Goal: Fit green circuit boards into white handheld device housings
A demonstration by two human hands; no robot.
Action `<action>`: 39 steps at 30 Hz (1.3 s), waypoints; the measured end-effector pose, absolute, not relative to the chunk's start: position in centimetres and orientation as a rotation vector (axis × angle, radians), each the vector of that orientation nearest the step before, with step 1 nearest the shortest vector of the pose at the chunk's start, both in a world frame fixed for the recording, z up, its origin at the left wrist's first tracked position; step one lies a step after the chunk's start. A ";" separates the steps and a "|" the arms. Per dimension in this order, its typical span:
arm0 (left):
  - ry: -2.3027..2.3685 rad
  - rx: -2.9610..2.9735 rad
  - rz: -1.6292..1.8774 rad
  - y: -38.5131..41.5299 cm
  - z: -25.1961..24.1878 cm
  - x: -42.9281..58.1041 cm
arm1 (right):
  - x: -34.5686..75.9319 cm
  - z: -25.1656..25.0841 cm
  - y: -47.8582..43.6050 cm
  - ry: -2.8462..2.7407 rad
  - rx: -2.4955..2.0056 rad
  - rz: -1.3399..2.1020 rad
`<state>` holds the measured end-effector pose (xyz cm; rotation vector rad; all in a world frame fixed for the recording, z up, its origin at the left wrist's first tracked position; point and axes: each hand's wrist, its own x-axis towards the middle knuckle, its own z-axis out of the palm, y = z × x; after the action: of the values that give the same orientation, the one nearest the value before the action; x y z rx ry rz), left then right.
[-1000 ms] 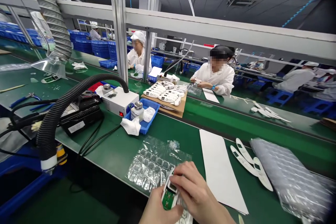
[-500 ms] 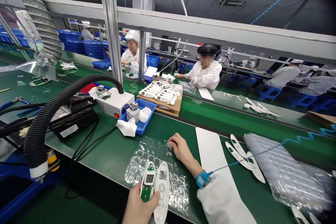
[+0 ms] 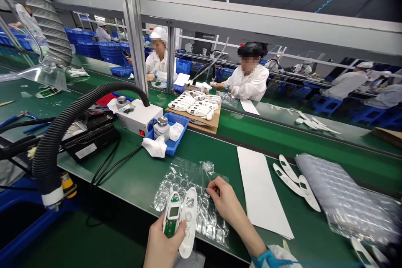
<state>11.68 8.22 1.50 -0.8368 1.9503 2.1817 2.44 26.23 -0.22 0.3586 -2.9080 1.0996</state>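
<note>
My left hand [image 3: 165, 238] grips two long white halves of a handheld device side by side. One is a housing with a green circuit board [image 3: 170, 229] and a small grey screen [image 3: 173, 212]; the other is a white cover [image 3: 189, 222] with round button openings. Beyond them, my right hand [image 3: 224, 197] hovers over or rests on a clear plastic sheet [image 3: 176, 176] patterned with squares. Its thumb and forefinger are pinched together, and whatever sits between them is too small to make out. A blue strap [image 3: 266, 257] circles the right wrist.
A blue tray [image 3: 172, 147] with a metal-topped bottle stands beyond the sheet, near a white box [image 3: 138, 117] with a black hose. White paper [image 3: 260, 192], loose white covers [image 3: 309, 194] and a bubble-wrap bundle [image 3: 345, 197] lie right. Assembled devices [image 3: 194, 104] lie on cardboard.
My right hand has moved back from the sheet's far edge, nearer to the device halves, with its fingers still pinched. My left hand keeps its grip. The camera view has shifted slightly.
</note>
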 end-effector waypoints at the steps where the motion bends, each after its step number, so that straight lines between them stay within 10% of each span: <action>1: 1.964 -0.837 2.180 8.3 1.4 11.8 | 2.5 -0.3 26.2 -2.900 0.351 1.127; 39: 2.196 -0.735 2.049 9.5 -0.4 12.7 | 9.1 2.1 22.7 -2.893 0.231 1.519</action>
<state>12.71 9.49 -0.43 -0.7349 2.1957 2.0491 9.09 22.72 2.10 0.2315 -2.8932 1.5188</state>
